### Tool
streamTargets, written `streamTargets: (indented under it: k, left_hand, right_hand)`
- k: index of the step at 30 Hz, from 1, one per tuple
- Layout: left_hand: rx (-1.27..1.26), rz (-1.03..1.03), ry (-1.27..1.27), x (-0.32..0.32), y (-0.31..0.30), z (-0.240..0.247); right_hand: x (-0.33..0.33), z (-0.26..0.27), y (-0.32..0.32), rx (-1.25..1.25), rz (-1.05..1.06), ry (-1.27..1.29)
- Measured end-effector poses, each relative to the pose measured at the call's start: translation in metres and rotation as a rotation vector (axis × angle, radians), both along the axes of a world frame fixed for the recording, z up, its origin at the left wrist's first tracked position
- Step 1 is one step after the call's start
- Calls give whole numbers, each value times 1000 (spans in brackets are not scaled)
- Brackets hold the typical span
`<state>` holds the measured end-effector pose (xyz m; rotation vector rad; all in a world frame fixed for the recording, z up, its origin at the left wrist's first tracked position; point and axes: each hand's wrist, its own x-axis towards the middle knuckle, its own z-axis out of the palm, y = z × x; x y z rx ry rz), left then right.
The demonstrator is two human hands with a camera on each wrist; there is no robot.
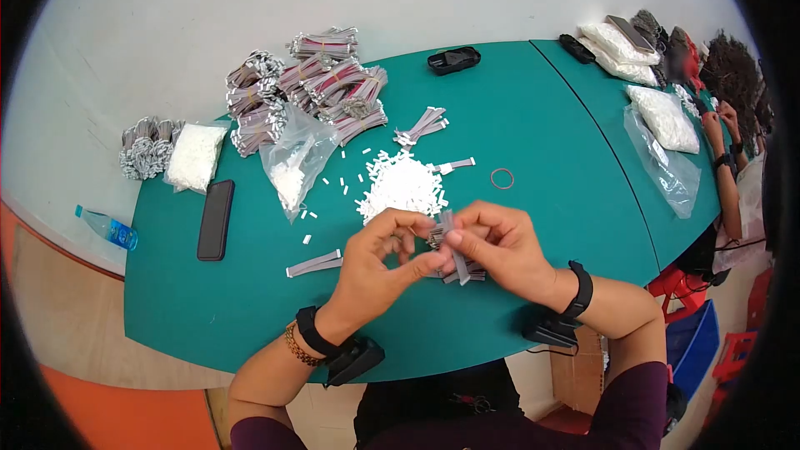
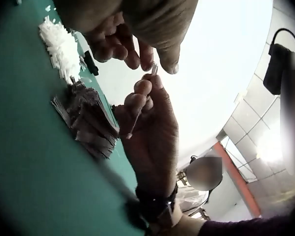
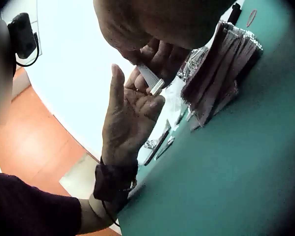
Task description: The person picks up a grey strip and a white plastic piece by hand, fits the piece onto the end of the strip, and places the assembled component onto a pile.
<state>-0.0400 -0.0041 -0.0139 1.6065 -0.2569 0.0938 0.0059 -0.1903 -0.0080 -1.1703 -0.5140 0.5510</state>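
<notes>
My right hand (image 1: 504, 254) pinches a short flat grey ribbon cable (image 1: 461, 267) between thumb and fingers. A white connector sits on the cable's end, plain in the right wrist view on the ribbon cable (image 3: 151, 79). Facing it, my left hand (image 1: 375, 262) has its thumb and fingers spread apart, fingertips right at the cable's end. Below the hands lies a stack of ribbon cables (image 2: 93, 123), mostly hidden by the hands in the head view. Just beyond is a heap of small white connector housings (image 1: 404, 187).
Ribbon cable bundles (image 1: 333, 83) are piled at the back left beside a clear bag (image 1: 300, 158) of white pieces. A phone (image 1: 216, 221) lies left, a red rubber band (image 1: 502, 178) right. Loose cables (image 1: 315, 263) lie near the left hand. Another person's hands (image 1: 721, 125) work at far right.
</notes>
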Motion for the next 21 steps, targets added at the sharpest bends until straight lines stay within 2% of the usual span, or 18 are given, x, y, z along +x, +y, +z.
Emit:
streamTargets:
  k: [3, 7, 13, 16, 21]
  left_hand:
    - [-111, -12, 60, -2, 0, 2]
    - [-230, 0, 160, -2, -3, 3]
    - [-254, 10, 248, -4, -3, 4]
    - [-367, 3, 338, -6, -6, 8]
    - [-271, 8, 240, -6, -6, 4]
  right_hand:
    - [-5, -7, 4, -83, 26, -18]
    - [-6, -10, 5, -70, 32, 0]
    - [-9, -10, 6, -85, 21, -12]
    - [-9, -9, 6, -88, 19, -22]
    - [-7, -9, 5, -97, 47, 8]
